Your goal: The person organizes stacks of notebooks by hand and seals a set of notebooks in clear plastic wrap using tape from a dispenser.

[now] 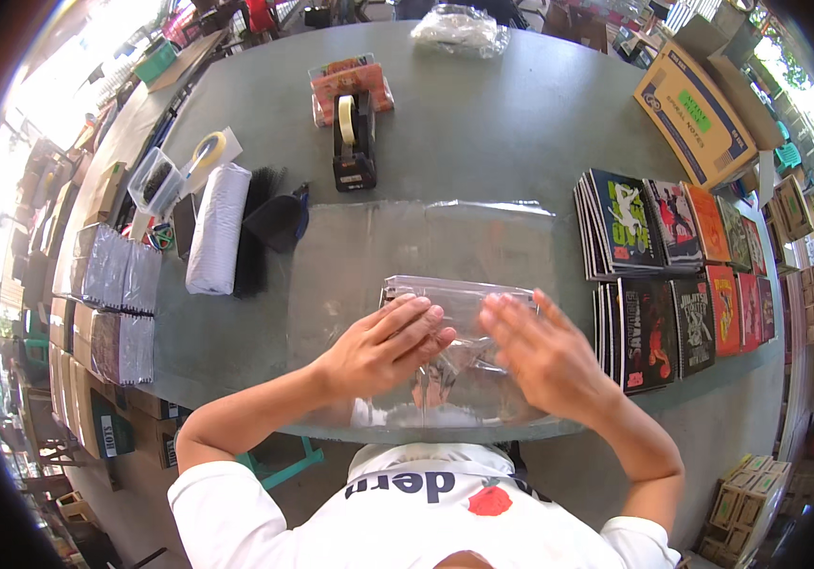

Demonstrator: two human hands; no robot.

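Observation:
A clear plastic wrap [468,289] lies over a flat stack of what look like notebooks at the table's near edge, with part of a printed cover showing through. Across its left side rests my left hand [383,346], fingers stretched out and pressed flat. My right hand [549,365] is over the right side, its fingers extended and partly smeared by motion. Neither hand grips anything. Beneath and beyond the wrapped stack spreads a larger clear plastic sheet [350,247].
Spiral notebooks [653,332] stand in rows at right, before a cardboard box [696,114]. A tape dispenser [355,152] sits at the back. A white roll [217,228], dark dustpan [279,221] and plastic tub [155,180] are left, near wrapped notebook stacks [122,270].

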